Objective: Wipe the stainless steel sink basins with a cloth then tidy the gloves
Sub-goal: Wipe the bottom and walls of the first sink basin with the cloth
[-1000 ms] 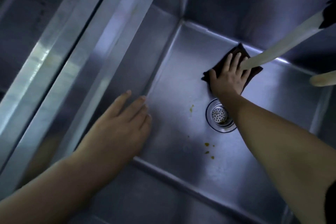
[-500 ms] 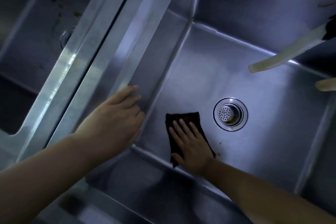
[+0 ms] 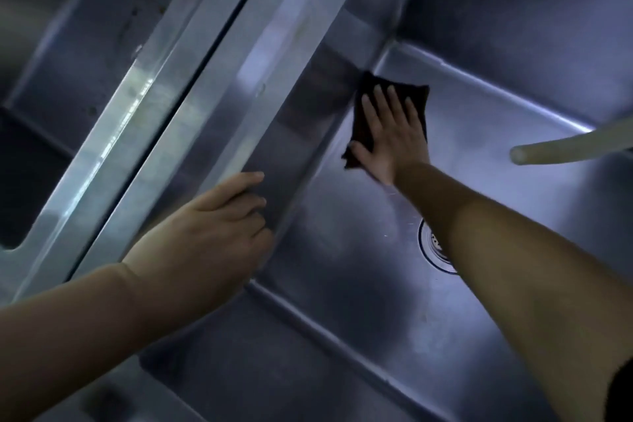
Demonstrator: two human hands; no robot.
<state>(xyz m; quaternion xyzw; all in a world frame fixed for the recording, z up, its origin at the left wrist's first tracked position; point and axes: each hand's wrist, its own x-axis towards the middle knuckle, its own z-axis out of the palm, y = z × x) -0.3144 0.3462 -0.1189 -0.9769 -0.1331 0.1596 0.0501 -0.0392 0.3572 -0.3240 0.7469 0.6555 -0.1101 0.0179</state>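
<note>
My right hand point(image 3: 390, 134) lies flat, fingers spread, on a dark cloth point(image 3: 416, 96) pressed to the floor of the right steel basin point(image 3: 496, 120), near its far left corner where floor meets wall. My left hand point(image 3: 209, 233) rests on the basin's left wall just under the divider rim point(image 3: 212, 106), fingers bent over the edge, holding nothing. The round drain strainer point(image 3: 433, 247) shows half hidden behind my right forearm. No gloves are in view.
A second basin point(image 3: 68, 55) lies to the left beyond the double rim, with dark specks on its wall. A pale hose end point(image 3: 534, 152) hangs over the right basin from the right edge. The near wall of the basin point(image 3: 274, 353) runs below my arms.
My right hand slid the cloth from the near floor beside the drain up to the far left corner. The food specks near the drain no longer show. The left hand stayed on the wall.
</note>
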